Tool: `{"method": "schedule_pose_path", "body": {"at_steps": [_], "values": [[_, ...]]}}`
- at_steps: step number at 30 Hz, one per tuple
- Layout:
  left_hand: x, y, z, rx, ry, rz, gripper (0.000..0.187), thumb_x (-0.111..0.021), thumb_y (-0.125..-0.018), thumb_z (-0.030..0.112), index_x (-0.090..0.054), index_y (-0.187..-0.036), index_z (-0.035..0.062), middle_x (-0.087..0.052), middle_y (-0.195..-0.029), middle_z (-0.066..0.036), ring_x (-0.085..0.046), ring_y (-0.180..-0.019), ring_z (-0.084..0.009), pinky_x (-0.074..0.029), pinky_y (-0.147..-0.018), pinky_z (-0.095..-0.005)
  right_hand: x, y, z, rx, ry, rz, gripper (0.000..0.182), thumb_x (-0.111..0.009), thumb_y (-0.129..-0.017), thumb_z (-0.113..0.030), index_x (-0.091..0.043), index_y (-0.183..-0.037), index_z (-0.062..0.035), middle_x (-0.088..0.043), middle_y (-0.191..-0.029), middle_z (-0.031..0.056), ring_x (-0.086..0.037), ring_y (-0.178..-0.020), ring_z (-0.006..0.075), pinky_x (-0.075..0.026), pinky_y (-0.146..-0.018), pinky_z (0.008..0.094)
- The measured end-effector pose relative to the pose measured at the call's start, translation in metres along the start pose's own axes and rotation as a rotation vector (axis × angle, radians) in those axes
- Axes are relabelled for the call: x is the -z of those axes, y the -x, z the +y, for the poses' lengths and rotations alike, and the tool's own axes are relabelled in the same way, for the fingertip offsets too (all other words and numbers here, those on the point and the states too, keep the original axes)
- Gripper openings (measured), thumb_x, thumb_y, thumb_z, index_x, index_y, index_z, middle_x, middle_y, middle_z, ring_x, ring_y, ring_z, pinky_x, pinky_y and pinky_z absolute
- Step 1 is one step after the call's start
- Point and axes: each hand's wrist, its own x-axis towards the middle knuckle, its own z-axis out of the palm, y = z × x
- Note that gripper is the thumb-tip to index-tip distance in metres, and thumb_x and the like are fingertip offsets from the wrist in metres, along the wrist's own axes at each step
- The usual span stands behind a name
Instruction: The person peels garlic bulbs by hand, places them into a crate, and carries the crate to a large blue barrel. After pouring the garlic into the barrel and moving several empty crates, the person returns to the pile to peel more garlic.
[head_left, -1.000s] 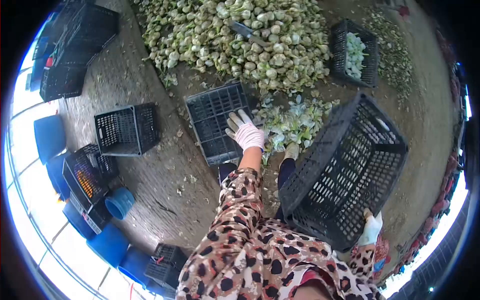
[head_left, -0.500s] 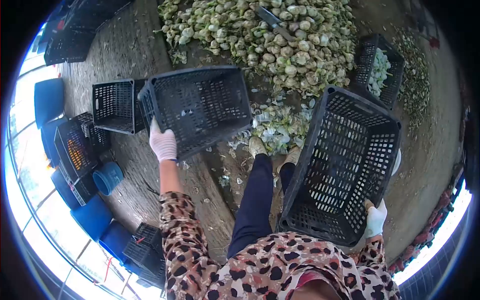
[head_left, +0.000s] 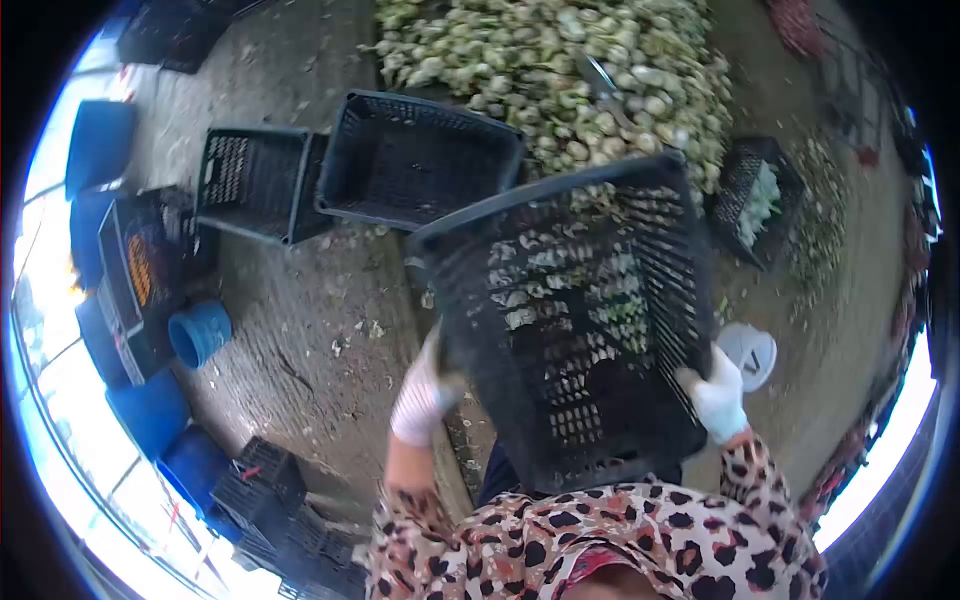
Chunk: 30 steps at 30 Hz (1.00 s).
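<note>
A black slatted plastic crate [head_left: 590, 395] hangs tilted in front of my body, its open side facing me. My right hand [head_left: 718, 398], in a white glove, grips its right side wall. At the crate's left side is my left hand [head_left: 420, 395], also gloved and blurred by motion, with thumb and fingers apart close to the wall. Beyond the held crate, a second black crate [head_left: 420, 160] rests on the floor, beside a third black crate [head_left: 255, 185]. Garlic peelings and leaves show through the slats of the held crate.
A large heap of garlic bulbs [head_left: 480, 50] lies ahead, with a knife [head_left: 602, 78] on it. To the right are a crate of pale peeled pieces [head_left: 755, 205] and a round white lid or bucket [head_left: 748, 355]. Blue bins [head_left: 150, 410] and a blue bucket [head_left: 200, 333] line the left.
My left hand has let go of the second crate, now on the floor, and moved back toward the other crate. My right hand has swung that crate leftward in front of me.
</note>
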Motion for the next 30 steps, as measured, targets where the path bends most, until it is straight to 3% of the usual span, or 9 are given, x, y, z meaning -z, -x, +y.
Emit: {"method": "schedule_pose_path", "body": {"at_steps": [1, 3, 7, 14, 19, 21, 23, 27, 30], "values": [[-0.011, 0.032, -0.007, 0.014, 0.411, -0.095, 0.070, -0.060, -0.075, 0.003, -0.043, -0.143, -0.0022, -0.058, -0.128, -0.010, -0.055, -0.116, -0.0168, -0.044, -0.099, -0.0309, -0.008, -0.008, -0.013, 0.069, 0.096, -0.077, 0.044, -0.068, -0.074, -0.013, -0.063, -0.116, 0.0013, -0.066, -0.099, 0.0196, -0.064, -0.093, 0.0336, -0.049, -0.086, 0.0361], [-0.023, 0.072, 0.005, 0.163, 0.746, 0.247, 0.061, -0.064, -0.078, 0.013, -0.050, -0.134, -0.0065, -0.058, -0.124, -0.007, -0.054, -0.109, -0.0164, -0.043, -0.097, -0.0286, -0.034, -0.023, -0.038, 0.290, 0.332, -0.162, 0.048, -0.068, -0.074, -0.018, -0.063, -0.119, -0.0015, -0.066, -0.111, 0.0217, -0.062, -0.104, 0.0379, -0.049, -0.090, 0.0426], [-0.006, 0.099, -0.016, 0.299, 0.339, 0.684, 0.033, -0.064, -0.072, 0.006, -0.067, -0.103, -0.0055, -0.065, -0.092, -0.009, -0.060, -0.079, -0.0204, -0.052, -0.076, -0.0334, -0.118, -0.055, -0.091, 0.662, 0.285, -0.295, 0.051, -0.068, -0.080, -0.020, -0.058, -0.128, -0.0060, -0.066, -0.105, 0.0159, -0.062, -0.101, 0.0342, -0.052, -0.088, 0.0435], [0.084, 0.153, -0.129, 0.425, 0.363, 1.198, 0.037, -0.059, -0.080, 0.011, -0.064, -0.112, -0.0064, -0.064, -0.110, -0.016, -0.063, -0.096, -0.0271, -0.052, -0.089, -0.0411, -0.184, -0.077, -0.146, 0.938, -0.165, -0.531, 0.078, -0.075, -0.077, -0.032, -0.044, -0.141, -0.0007, -0.053, -0.132, 0.0216, -0.054, -0.119, 0.0388, -0.042, -0.105, 0.0412], [0.124, 0.104, -0.227, 0.454, -0.507, 0.894, 0.031, -0.057, -0.089, 0.001, -0.063, -0.118, -0.0072, -0.065, -0.115, -0.016, -0.061, -0.102, -0.0217, -0.051, -0.088, -0.0347, -0.167, -0.128, 0.032, 0.543, -0.068, -0.706, 0.058, -0.067, -0.084, -0.029, -0.053, -0.134, -0.0010, -0.061, -0.126, 0.0223, -0.057, -0.120, 0.0353, -0.045, -0.102, 0.0416], [0.096, 0.030, -0.217, 0.425, 0.286, 1.115, 0.041, -0.057, -0.088, -0.004, -0.056, -0.129, -0.0079, -0.062, -0.121, -0.020, -0.062, -0.105, -0.0259, -0.053, -0.090, -0.0346, -0.138, -0.162, 0.124, 0.383, 0.213, -0.713, 0.056, -0.061, -0.085, -0.034, -0.056, -0.131, -0.0032, -0.063, -0.120, 0.0212, -0.061, -0.112, 0.0367, -0.048, -0.097, 0.0424], [0.083, -0.006, -0.239, 0.508, -1.253, 0.601, 0.052, -0.059, -0.089, -0.002, -0.046, -0.139, -0.0069, -0.059, -0.125, -0.026, -0.062, -0.110, -0.0324, -0.055, -0.092, -0.0365, -0.101, -0.200, 0.208, 0.230, 0.511, -0.780, 0.053, -0.061, -0.083, -0.032, -0.058, -0.128, -0.0047, -0.065, -0.114, 0.0229, -0.063, -0.106, 0.0371, -0.050, -0.092, 0.0433], [-0.082, -0.140, -0.184, 0.245, 0.126, 1.238, 0.057, -0.068, -0.089, 0.013, -0.045, -0.137, -0.0074, -0.058, -0.126, -0.027, -0.060, -0.116, -0.0353, -0.051, -0.097, -0.0407, -0.041, -0.264, 0.356, 0.038, 0.743, -0.682, 0.048, -0.056, -0.085, -0.034, -0.061, -0.125, -0.0089, -0.064, -0.118, 0.0211, -0.061, -0.110, 0.0369, -0.049, -0.095, 0.0432], [-0.216, -0.176, -0.163, -0.034, -0.551, 0.871, 0.054, -0.068, -0.088, 0.015, -0.049, -0.133, -0.0064, -0.058, -0.129, -0.022, -0.056, -0.116, -0.0347, -0.045, -0.103, -0.0434, -0.039, -0.305, 0.371, 0.092, 0.895, -0.644, 0.048, -0.060, -0.086, -0.038, -0.059, -0.128, -0.0131, -0.063, -0.113, 0.0184, -0.061, -0.108, 0.0360, -0.050, -0.093, 0.0451]]}}
